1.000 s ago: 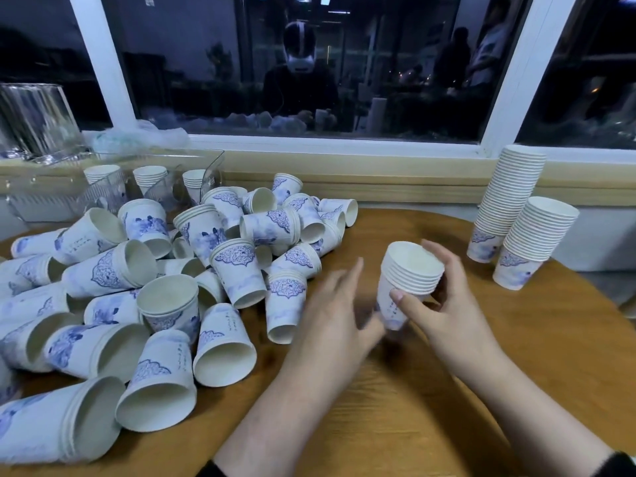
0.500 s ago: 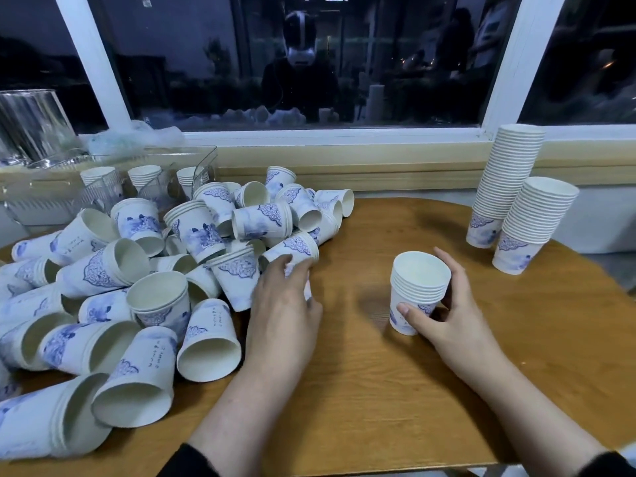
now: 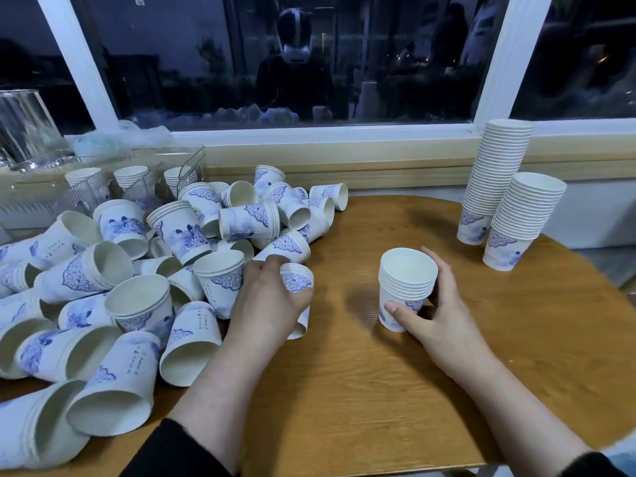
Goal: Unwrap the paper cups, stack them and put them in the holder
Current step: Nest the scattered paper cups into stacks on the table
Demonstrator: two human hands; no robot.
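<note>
your right hand (image 3: 435, 313) sits on the round wooden table (image 3: 361, 390) right of centre, thumb across the near side and fingers curled round the far side of a short upright stack of cups (image 3: 406, 287), gripping it low on its wall; the stack stands on the table and shows roughly seven nested rims. your left hand (image 3: 272, 297) reaches forward from a dark sleeve (image 3: 172, 452) to the right edge of the heap of loose cups (image 3: 130, 287), its back up and its fingers curled over a small cup (image 3: 296, 284) there, which it grips from above; whether that cup is lifted off the table you cannot tell. the two hands are well apart, each closed on its own cup or stack. the heap covers the left half of the table, cups and short nested bundles lying on their sides and tilted every way, too many and too overlapped to count. at the far right stand two tall upright stacks, a taller stack (image 3: 495, 180) by the window sill and a shorter stack (image 3: 523, 222) just beside it, nearer you. at the far left a clear holder (image 3: 144, 187) shows three cup tops in its slots.
</note>
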